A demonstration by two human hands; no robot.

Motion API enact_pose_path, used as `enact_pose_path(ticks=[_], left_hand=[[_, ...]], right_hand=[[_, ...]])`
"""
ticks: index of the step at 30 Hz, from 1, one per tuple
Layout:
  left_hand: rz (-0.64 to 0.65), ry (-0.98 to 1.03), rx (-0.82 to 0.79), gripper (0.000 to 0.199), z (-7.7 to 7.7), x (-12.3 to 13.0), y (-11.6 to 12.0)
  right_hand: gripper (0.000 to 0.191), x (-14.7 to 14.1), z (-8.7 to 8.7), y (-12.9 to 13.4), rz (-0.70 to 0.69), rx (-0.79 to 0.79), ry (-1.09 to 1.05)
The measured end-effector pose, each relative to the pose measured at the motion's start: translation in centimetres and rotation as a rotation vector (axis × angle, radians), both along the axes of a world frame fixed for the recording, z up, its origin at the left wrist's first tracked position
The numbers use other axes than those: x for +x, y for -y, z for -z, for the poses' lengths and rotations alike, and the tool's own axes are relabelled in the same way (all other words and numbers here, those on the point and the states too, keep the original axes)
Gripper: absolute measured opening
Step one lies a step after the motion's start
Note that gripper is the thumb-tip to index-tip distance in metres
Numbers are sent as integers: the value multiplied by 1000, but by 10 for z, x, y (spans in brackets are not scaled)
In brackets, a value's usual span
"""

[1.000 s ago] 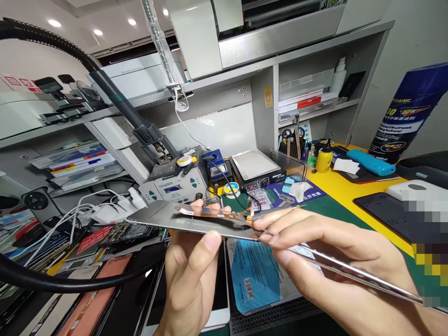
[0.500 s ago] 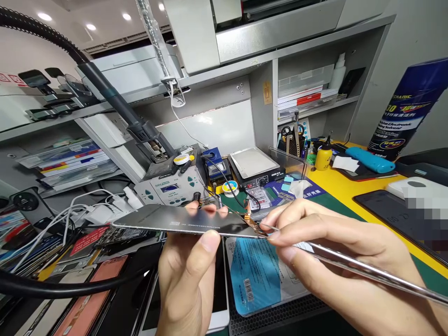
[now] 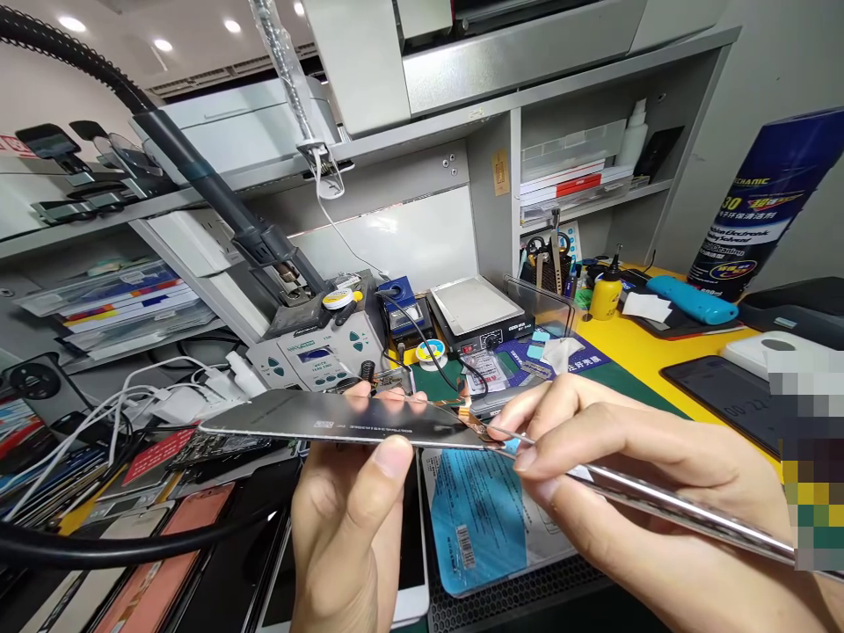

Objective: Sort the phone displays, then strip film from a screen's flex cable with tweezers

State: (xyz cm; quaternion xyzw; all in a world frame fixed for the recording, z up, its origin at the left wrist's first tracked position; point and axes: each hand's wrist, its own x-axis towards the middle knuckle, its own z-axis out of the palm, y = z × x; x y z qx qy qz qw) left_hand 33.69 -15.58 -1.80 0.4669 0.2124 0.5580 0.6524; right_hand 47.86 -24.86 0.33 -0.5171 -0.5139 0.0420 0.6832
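A thin dark phone screen panel [image 3: 309,418] lies nearly level in my left hand [image 3: 356,527], back side up. The thumb presses on its near edge and the fingertips show along the far edge. At the panel's right end sits a copper-coloured flex cable [image 3: 472,422]. My right hand [image 3: 626,466] is closed around metal tweezers [image 3: 692,505], whose tips reach the panel's right end beside the cable. Whether the tips pinch the cable cannot be made out. Below the hands lie a blue-and-white package [image 3: 471,527] and a white-edged device [image 3: 414,602].
A soldering station [image 3: 316,352] and a flat heating plate [image 3: 478,303] stand behind. Several phones and parts lie at left, near a black hose [image 3: 132,549]. To the right are a yellow bottle [image 3: 605,297], a phone [image 3: 718,409] and a large blue spray can [image 3: 765,202].
The view has shifted slightly. The tweezers have turned a little in my right hand, and the flex cable stands out slightly more. My left hand keeps its hold on the panel.
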Motion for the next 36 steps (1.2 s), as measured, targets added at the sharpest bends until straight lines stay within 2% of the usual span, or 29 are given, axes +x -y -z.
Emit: enact_pose_path(ticks=[4, 18, 21, 36], left_hand=[[-5, -7, -10, 24, -2, 0, 1], [-23, -32, -28, 25, -4, 3, 2], [-16, -27, -24, 24, -3, 3, 1], [-12, -54, -12, 25, -2, 4, 0]], right_hand=[[27, 2, 1, 2, 0, -32, 34], [29, 1, 6, 1, 28, 27, 104], [28, 1, 6, 1, 10, -19, 123], [24, -2, -1, -1, 1, -9, 94]])
